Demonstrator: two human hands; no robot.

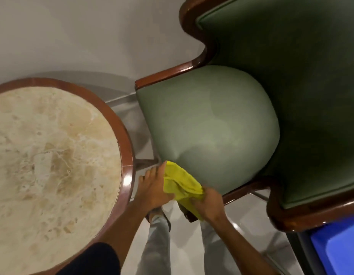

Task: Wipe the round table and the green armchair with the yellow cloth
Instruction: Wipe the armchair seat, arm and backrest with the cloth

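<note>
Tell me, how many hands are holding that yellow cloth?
2: the left hand grips the yellow cloth at its left edge, the right hand at its lower right end.

Both hands grip the yellow cloth (181, 184) at the front edge of the green armchair (210, 124) seat: the left hand (152, 187) pinches its near-left end, the right hand (209, 203) clasps its lower end. The round table (126, 155), marble-topped with a wooden rim, stands just left of the grip.
</note>
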